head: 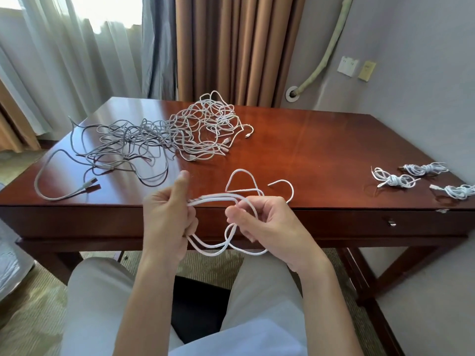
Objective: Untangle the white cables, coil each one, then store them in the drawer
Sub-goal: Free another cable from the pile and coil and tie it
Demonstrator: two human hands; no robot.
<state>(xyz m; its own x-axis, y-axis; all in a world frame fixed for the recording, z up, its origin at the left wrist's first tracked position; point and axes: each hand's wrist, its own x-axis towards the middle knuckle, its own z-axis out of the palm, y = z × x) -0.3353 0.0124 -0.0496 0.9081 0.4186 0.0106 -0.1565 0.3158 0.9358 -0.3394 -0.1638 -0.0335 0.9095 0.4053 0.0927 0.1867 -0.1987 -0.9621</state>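
A single white cable point(244, 173) runs in loops between both hands, in front of the desk's near edge. My left hand point(167, 222) grips several strands of it in a fist, thumb up. My right hand point(267, 224) pinches a loop of the same cable between thumb and fingers. More loops hang below the hands. A large tangle of white cables point(205, 127) lies on the far middle of the wooden desk point(321, 145). Three coiled white cables point(395, 179) sit at the desk's right edge. The closed drawer point(359, 222) with a small metal knob is in the desk front, right of my hands.
A grey cable tangle point(115, 145) spreads over the desk's left side, one plug end near the front edge. Curtains hang behind the desk, with a wall and sockets at right. My knees and a dark chair seat are below the hands.
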